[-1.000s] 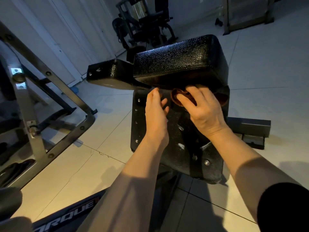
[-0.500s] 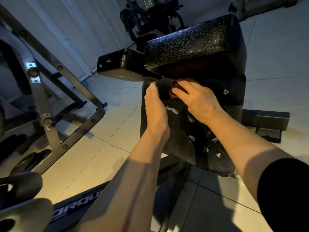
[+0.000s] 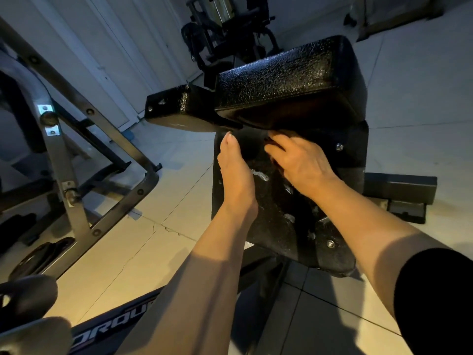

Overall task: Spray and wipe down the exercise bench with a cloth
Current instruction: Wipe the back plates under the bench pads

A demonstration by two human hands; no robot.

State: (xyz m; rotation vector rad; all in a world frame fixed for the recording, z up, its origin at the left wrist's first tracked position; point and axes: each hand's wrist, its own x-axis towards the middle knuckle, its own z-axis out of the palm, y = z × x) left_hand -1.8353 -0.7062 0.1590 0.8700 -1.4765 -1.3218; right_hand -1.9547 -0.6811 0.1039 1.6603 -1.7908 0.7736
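Note:
The exercise bench is black with cracked vinyl: an upper pad juts toward me above a lower pad with screws and worn patches. My left hand stands edge-on against the lower pad's left side, fingers straight, tips at the gap under the upper pad. My right hand lies on the lower pad with its fingers curled over a dark cloth, pushed into that shadowed gap. Most of the cloth is hidden in shadow. No spray bottle is in view.
A grey steel rack frame stands at left with weight plates at its foot. The bench's floor bar sticks out at right. A lettered frame beam runs below my left arm. Another machine stands at the back.
Both hands slid up the lower pad toward the gap under the upper pad. The cloth, plainly brown before, now sits mostly in shadow. My head has shifted a little.

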